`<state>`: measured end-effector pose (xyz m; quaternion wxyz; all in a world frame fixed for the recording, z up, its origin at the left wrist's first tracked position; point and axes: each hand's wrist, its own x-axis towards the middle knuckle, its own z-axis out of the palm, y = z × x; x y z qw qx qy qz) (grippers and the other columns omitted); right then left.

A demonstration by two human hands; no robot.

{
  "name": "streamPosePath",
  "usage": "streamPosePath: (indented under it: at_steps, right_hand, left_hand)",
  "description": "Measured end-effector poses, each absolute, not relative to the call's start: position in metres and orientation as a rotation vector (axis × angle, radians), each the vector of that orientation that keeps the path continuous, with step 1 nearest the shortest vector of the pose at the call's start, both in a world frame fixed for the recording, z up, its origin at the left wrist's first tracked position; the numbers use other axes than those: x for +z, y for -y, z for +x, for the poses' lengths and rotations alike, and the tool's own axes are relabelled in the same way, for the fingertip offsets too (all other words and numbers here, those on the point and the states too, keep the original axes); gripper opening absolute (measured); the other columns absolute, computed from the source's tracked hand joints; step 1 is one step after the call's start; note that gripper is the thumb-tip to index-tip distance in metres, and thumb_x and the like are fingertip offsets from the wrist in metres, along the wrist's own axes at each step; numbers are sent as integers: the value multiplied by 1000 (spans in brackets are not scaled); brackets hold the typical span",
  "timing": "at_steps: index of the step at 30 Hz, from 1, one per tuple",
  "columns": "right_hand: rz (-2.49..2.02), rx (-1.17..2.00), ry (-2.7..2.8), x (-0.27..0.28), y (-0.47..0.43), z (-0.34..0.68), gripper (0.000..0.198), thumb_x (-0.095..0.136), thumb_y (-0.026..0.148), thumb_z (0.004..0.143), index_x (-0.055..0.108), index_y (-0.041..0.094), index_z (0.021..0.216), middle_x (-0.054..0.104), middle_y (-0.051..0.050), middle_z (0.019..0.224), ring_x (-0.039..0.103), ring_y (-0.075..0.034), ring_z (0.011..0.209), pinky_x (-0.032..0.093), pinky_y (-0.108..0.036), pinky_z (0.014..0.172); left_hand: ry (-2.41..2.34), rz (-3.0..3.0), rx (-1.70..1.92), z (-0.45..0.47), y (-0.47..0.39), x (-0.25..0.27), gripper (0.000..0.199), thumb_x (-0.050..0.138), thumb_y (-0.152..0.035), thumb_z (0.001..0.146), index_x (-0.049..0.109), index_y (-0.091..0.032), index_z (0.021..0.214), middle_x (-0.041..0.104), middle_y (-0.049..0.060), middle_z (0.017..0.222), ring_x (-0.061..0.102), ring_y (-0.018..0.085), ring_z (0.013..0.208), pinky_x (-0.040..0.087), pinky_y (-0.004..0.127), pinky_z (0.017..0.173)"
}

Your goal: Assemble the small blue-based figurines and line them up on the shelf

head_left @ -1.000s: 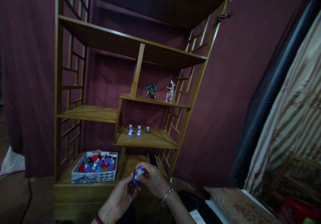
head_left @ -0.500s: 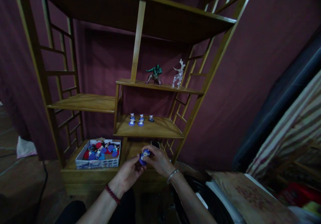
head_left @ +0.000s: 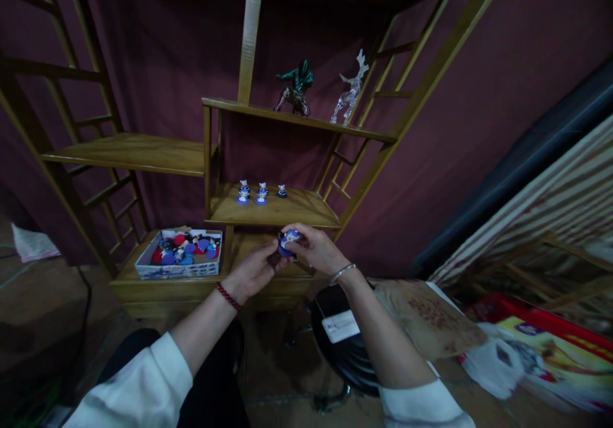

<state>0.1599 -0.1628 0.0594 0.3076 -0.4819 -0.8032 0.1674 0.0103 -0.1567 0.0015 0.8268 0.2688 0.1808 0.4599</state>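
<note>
Between my two hands is a small purple-and-white figurine (head_left: 290, 239) on a round purple base. My right hand (head_left: 316, 247) pinches it from the right, with the thumb across its front. The fingertips of my left hand (head_left: 256, 267) close on the base from the left and below. Beyond the hands, on the low shelf (head_left: 297, 209), stand several small figurines: a purple-based one (head_left: 242, 198), another purple-based one (head_left: 261, 198) and a dark-based one (head_left: 282, 191) among them. A shallow cardboard box (head_left: 179, 269) at the left holds a jumble of red, blue, purple and black pieces.
A green crouching figure (head_left: 297, 86) and a clear deer (head_left: 348, 92) stand on the shelf above. Below my right arm is a black round stool (head_left: 330, 345) bearing a white object (head_left: 340, 326). A patterned board (head_left: 424, 316) and a red tray (head_left: 507, 310) lie at the right.
The view has tilted down and come nearer the shelf. Both hands, with the figurine still between them, have moved forward and slightly right, and white sleeves now show.
</note>
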Motion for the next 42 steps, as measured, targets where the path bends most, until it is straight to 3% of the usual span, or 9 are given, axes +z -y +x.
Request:
streamPosePath:
  at_steps: [8,20,34,42]
  right_hand:
    - [-1189,678,2061,55,153,164,30,55,27,75,53,19,104,60,-1,88,58,-11,73,47,-23,70]
    - [-1050,1008,1846,58,148,156,34,61,30,70,51,18,100,59,0,84,57,-11,76,45,-26,74]
    - [-996,1138,1833,63,154,138,32,63,27,69,51,18,98,58,0,86,56,-10,77,44,-25,75]
    - [-994,1049,1951,65,158,131,28,60,27,72,52,19,98,57,0,86,56,-11,77,45,-24,72]
  left_hand:
    - [-416,502,961,5,156,9,18,43,-12,83,60,-6,82,63,10,81,61,14,72,48,22,66]
    - [-304,636,1010,-9,158,7,16,56,-9,75,63,-8,89,64,9,94,60,18,89,44,30,88]
    - [-322,708,1045,-27,170,9,23,61,-14,73,62,-11,96,64,9,94,61,18,86,47,26,79]
    - [-377,623,1104,-30,176,9,15,62,-11,72,65,-10,87,65,8,89,61,14,80,47,25,78]
